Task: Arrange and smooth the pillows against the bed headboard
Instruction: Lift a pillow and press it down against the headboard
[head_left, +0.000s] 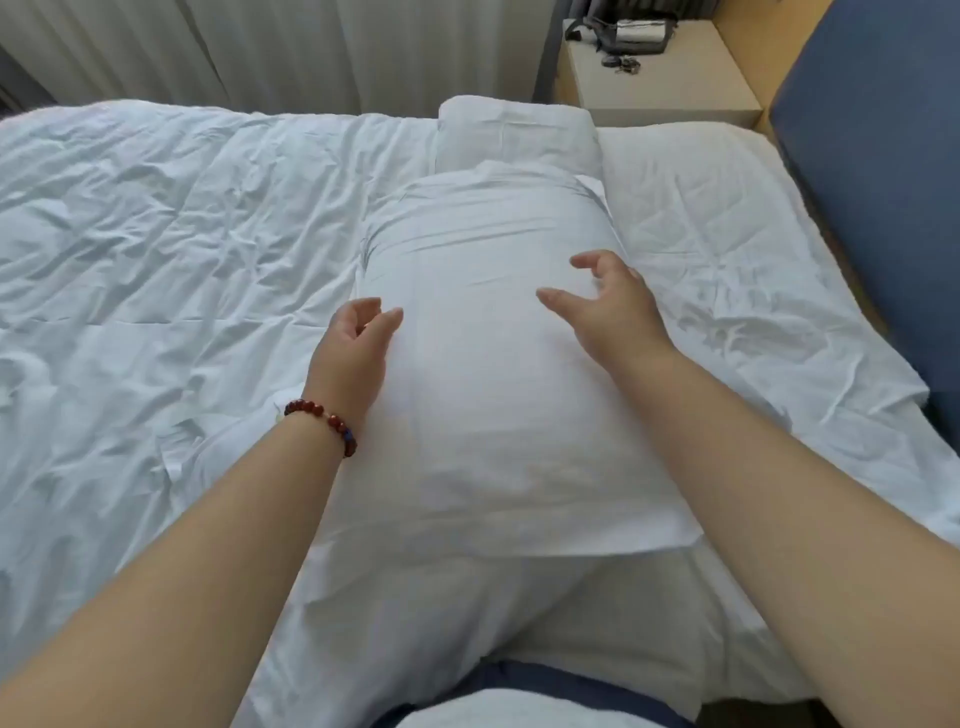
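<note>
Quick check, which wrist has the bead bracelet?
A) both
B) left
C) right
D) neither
B: the bracelet of dark red beads sits on the wrist of the left hand; the wrist of the right hand is bare.

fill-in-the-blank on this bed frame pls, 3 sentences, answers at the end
1. The beaded bracelet is on the ____ wrist.
2. Both the left hand and right hand are over the near pillow with fingers ____, gripping nothing.
3. The headboard is ____ in colour.

Missing words: left; open; blue
</note>
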